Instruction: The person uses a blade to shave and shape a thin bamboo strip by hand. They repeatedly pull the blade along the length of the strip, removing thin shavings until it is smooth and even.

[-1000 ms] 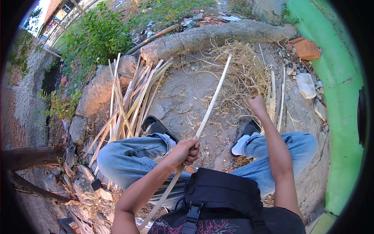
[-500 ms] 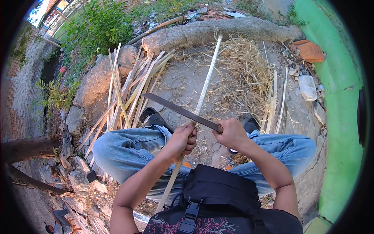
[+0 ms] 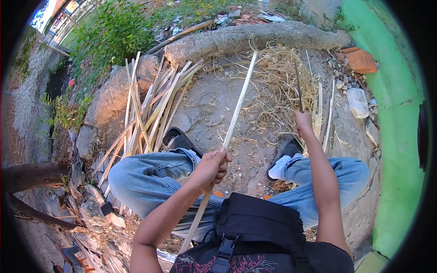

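Observation:
My left hand (image 3: 211,168) is closed around a long pale strip of split bamboo (image 3: 241,102), which slants from beside my body up toward the concrete ledge. In my right hand (image 3: 302,123) is the handle of a long dark machete (image 3: 298,84). Its blade points away from me, seen nearly edge-on, over a heap of curly shavings (image 3: 282,86). The machete is apart from the strip. Fingers of my right hand wrap the handle, most of which is hidden.
A pile of split bamboo strips (image 3: 152,107) lies at the left, with more strips (image 3: 318,120) at the right. A rough concrete ledge (image 3: 255,36) crosses the far side. A green wall (image 3: 396,113) stands at the right. Beams (image 3: 36,175) jut in at the left.
My right hand has moved forward and right, swinging the machete off the strip until its blade points away from me. My left hand keeps its hold; the strip's far end has dipped slightly.

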{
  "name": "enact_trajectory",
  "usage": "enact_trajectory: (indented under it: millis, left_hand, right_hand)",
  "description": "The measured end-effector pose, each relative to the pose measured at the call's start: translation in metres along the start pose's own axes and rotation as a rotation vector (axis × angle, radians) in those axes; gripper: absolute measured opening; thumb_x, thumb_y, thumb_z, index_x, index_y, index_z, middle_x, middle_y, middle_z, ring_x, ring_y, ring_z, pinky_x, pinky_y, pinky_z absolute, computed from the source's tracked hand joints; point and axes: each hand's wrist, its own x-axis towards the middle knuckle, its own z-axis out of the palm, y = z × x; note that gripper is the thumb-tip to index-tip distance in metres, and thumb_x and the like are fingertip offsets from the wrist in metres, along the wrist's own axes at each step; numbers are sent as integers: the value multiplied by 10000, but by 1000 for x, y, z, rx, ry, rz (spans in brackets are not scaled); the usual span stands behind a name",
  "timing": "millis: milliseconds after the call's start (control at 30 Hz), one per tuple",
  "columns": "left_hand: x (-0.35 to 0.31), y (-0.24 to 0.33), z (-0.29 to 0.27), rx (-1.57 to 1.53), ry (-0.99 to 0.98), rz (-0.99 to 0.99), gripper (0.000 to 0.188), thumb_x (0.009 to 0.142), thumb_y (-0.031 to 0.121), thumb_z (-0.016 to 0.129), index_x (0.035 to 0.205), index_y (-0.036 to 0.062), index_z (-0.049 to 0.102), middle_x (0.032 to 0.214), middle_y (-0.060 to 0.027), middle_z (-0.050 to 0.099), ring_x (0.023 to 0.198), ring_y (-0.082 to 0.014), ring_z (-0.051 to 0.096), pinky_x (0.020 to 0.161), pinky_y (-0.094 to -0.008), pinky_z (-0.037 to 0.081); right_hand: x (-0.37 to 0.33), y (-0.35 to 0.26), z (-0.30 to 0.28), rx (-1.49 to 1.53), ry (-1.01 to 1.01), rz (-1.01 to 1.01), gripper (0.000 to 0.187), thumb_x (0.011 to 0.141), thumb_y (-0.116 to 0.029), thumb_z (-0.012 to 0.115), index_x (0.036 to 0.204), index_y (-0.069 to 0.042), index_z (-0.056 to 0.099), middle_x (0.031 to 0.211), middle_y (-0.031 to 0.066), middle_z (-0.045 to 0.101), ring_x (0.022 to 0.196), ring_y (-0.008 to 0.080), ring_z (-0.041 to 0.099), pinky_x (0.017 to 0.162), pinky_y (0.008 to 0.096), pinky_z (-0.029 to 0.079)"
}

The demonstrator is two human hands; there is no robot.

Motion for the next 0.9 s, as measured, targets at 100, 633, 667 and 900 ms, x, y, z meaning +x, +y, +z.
enact_trajectory:
  millis: [100, 633, 667, 900]
  left_hand:
    - [1, 3, 5, 27, 67, -17, 408, 1027, 370, 309, 1007, 16, 511, 593, 64, 310, 454, -41, 248, 389, -194, 225]
    - [7, -5, 3, -30, -16, 12, 288, 1013, 339, 378, 832, 124, 439, 587, 52, 305, 442, -43, 244, 379, -201, 174]
    - [8, -7, 4, -20, -13, 15, 306, 1014, 353, 372, 817, 126, 429, 583, 59, 296, 433, -35, 224, 369, -198, 149]
    - [0, -5, 4, -92, 0, -19, 333, 1019, 365, 349, 780, 136, 383, 583, 73, 258, 438, -26, 187, 359, -195, 129]
  right_hand:
    - [-43, -44, -2, 295, -111, 21, 289, 777, -179, 642, 577, -92, 452, 479, -24, 396, 384, 92, 376, 378, 266, 274]
    - [-204, -63, 24, -320, -457, -932, 169, 714, -200, 670, 724, -32, 650, 537, 162, 567, 543, 363, 599, 530, 418, 471]
    - [-202, -61, 27, -329, -469, -895, 174, 719, -201, 666, 718, -28, 651, 542, 167, 571, 547, 360, 603, 532, 417, 473]
    - [-86, -39, 27, -366, -168, -472, 238, 754, -215, 615, 735, 14, 673, 603, 192, 611, 569, 321, 617, 568, 417, 484]
